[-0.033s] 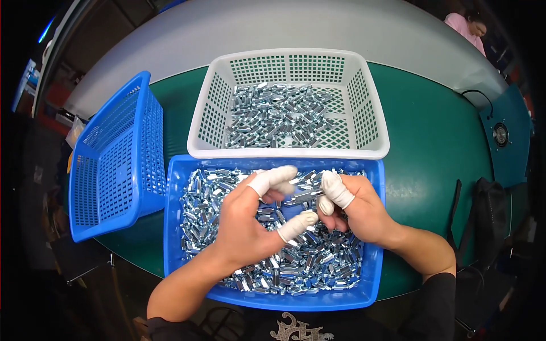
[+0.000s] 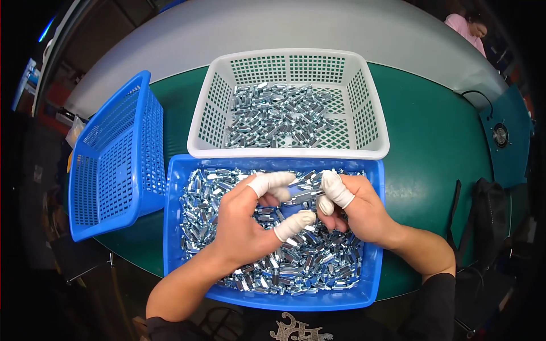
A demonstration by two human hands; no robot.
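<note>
Over the solid blue bin point(image 2: 273, 304) I hold both hands, with white finger cots on several fingertips. My left hand point(image 2: 244, 213) is open, its thumb and forefinger spread apart with nothing between them; its forefinger is slightly blurred. Facing it, my right hand point(image 2: 361, 207) is closed in a pinch on a shiny hexagonal metal standoff point(image 2: 304, 197), which points left toward the gap in my left hand. The bin below is full of loose silver standoffs point(image 2: 273, 273) of the same look, lying every way.
Behind the bin stands a white perforated basket point(image 2: 287, 152) partly filled with similar standoffs point(image 2: 278, 116). A blue perforated basket point(image 2: 105, 221) sits tilted at the left. At the right are a teal box with a fan point(image 2: 500, 134) and a black bag point(image 2: 483, 221). A person in pink point(image 2: 466, 31) is far right.
My left hand has shifted very slightly left, its thumb and forefinger drawing a little away from the standoff. My right hand stays in place.
</note>
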